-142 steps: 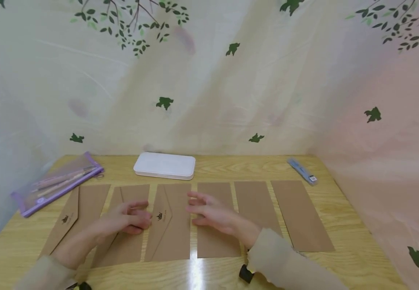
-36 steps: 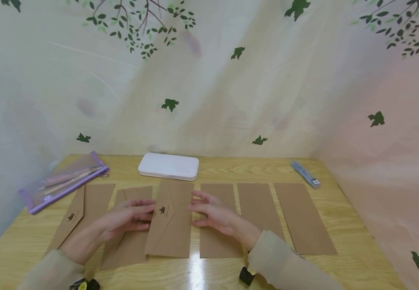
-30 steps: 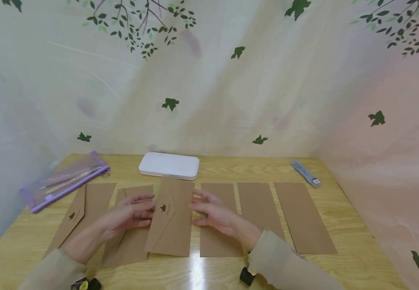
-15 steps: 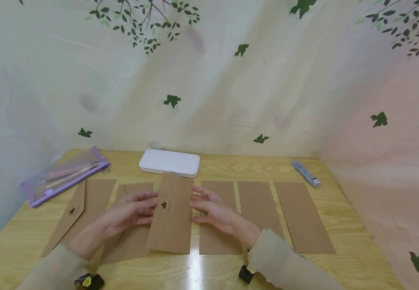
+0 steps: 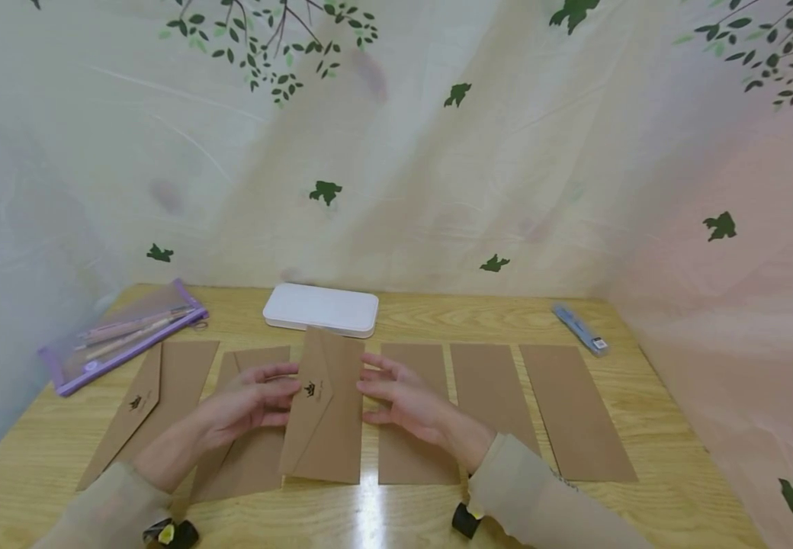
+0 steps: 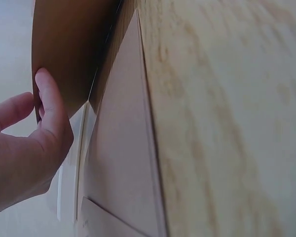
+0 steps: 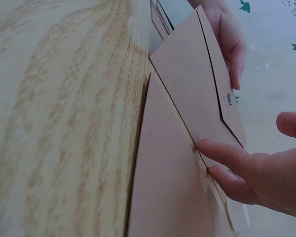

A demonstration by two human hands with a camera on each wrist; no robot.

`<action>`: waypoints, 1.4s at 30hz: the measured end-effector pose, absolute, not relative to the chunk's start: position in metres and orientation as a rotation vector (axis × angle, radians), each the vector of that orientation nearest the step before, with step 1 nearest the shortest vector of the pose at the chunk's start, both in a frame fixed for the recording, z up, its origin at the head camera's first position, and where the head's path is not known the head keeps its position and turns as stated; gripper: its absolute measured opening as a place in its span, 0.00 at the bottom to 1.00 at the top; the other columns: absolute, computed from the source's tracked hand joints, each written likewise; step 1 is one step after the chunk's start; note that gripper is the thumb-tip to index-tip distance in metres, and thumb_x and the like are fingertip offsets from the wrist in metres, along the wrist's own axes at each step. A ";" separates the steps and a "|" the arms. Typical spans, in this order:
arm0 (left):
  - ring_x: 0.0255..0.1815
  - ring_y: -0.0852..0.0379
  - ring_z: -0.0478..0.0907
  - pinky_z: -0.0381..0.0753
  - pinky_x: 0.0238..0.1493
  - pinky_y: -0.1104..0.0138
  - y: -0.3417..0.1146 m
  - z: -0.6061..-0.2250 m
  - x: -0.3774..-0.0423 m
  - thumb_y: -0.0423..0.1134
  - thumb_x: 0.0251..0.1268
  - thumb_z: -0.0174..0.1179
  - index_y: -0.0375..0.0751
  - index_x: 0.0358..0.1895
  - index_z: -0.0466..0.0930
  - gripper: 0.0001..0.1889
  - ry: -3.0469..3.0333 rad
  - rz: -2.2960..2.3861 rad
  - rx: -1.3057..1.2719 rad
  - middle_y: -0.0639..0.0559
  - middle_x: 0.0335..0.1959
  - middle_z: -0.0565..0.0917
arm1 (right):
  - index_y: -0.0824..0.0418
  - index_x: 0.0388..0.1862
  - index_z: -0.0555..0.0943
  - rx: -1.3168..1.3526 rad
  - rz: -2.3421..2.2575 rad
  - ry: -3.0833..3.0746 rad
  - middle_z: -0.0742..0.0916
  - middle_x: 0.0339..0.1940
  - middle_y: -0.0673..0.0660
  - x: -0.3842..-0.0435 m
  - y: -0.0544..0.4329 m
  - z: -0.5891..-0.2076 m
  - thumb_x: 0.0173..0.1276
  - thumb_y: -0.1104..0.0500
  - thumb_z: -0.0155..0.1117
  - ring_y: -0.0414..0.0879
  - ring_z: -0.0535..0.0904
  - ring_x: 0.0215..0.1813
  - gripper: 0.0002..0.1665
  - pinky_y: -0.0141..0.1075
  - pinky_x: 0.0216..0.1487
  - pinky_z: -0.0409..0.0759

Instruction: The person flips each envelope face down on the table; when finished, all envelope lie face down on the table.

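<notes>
A brown paper envelope (image 5: 335, 442) with a pointed flap and a dark crown print stands tilted, its left side raised and its right edge low by the table. My left hand (image 5: 239, 404) holds that raised side. In the left wrist view the fingers lie against the underside of the envelope (image 6: 74, 39), the thumb on the other side of its edge. My right hand (image 5: 410, 404) is at the right edge. Two fingertips (image 7: 200, 144) touch this edge in the right wrist view, fingers fairly straight and thumb apart.
Two flap-up envelopes lie to the left, including a printed one (image 5: 180, 381). Several plain brown ones, such as the far right one (image 5: 578, 415), lie in the same row. Behind are a purple-edged pencil pouch (image 5: 129, 328), a white case (image 5: 321, 306) and a blue packet (image 5: 578, 328).
Earlier the printed middle envelope lay flat. My left hand has taken hold of its left side and raised it. In the last half second both hands have hardly moved.
</notes>
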State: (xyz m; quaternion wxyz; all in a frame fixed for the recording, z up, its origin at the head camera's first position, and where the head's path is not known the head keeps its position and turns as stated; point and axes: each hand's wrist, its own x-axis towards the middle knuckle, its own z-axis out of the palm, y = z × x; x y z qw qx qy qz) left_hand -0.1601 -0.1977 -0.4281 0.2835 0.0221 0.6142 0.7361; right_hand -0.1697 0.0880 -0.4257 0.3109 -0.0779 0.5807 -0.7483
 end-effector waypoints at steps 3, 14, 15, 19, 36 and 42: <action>0.42 0.56 0.82 0.86 0.47 0.62 -0.198 -0.427 -0.160 0.34 0.76 0.56 0.24 0.75 0.49 0.34 1.642 1.971 0.061 0.49 0.46 0.81 | 0.64 0.82 0.52 -0.210 -1.976 1.531 0.57 0.80 0.70 -0.170 0.088 -0.425 0.75 0.62 0.59 0.63 0.57 0.78 0.42 0.62 0.67 0.72; 0.46 0.57 0.81 0.85 0.50 0.61 -0.195 -0.417 -0.163 0.37 0.78 0.55 0.25 0.77 0.45 0.36 1.659 1.931 0.129 0.49 0.49 0.81 | 0.65 0.81 0.53 -0.203 -1.977 1.539 0.57 0.80 0.70 -0.169 0.083 -0.424 0.75 0.63 0.59 0.63 0.57 0.78 0.41 0.62 0.66 0.72; 0.45 0.57 0.81 0.84 0.50 0.62 -0.195 -0.417 -0.164 0.37 0.78 0.55 0.25 0.77 0.46 0.36 1.665 1.926 0.129 0.49 0.48 0.80 | 0.64 0.81 0.53 -0.202 -1.978 1.538 0.57 0.80 0.70 -0.169 0.083 -0.424 0.75 0.63 0.59 0.63 0.57 0.78 0.41 0.62 0.66 0.72; 0.42 0.59 0.77 0.84 0.49 0.63 -0.195 -0.413 -0.163 0.37 0.78 0.55 0.26 0.77 0.48 0.35 1.685 1.914 0.121 0.51 0.46 0.77 | 0.64 0.81 0.54 -0.205 -1.971 1.546 0.58 0.80 0.69 -0.169 0.081 -0.424 0.75 0.62 0.59 0.63 0.58 0.78 0.41 0.62 0.66 0.73; 0.47 0.54 0.80 0.83 0.56 0.56 -0.190 -0.408 -0.163 0.39 0.79 0.55 0.27 0.76 0.50 0.34 1.660 1.914 0.162 0.47 0.50 0.77 | 0.63 0.82 0.54 -0.218 -1.980 1.503 0.57 0.82 0.64 -0.173 0.070 -0.421 0.76 0.62 0.59 0.65 0.56 0.78 0.41 0.63 0.67 0.70; 0.52 0.50 0.81 0.82 0.58 0.54 -0.189 -0.408 -0.163 0.37 0.78 0.55 0.27 0.75 0.53 0.32 1.627 1.913 0.221 0.45 0.54 0.79 | 0.65 0.81 0.53 -0.229 -1.987 1.478 0.57 0.82 0.62 -0.172 0.067 -0.419 0.76 0.61 0.59 0.63 0.56 0.79 0.41 0.63 0.66 0.71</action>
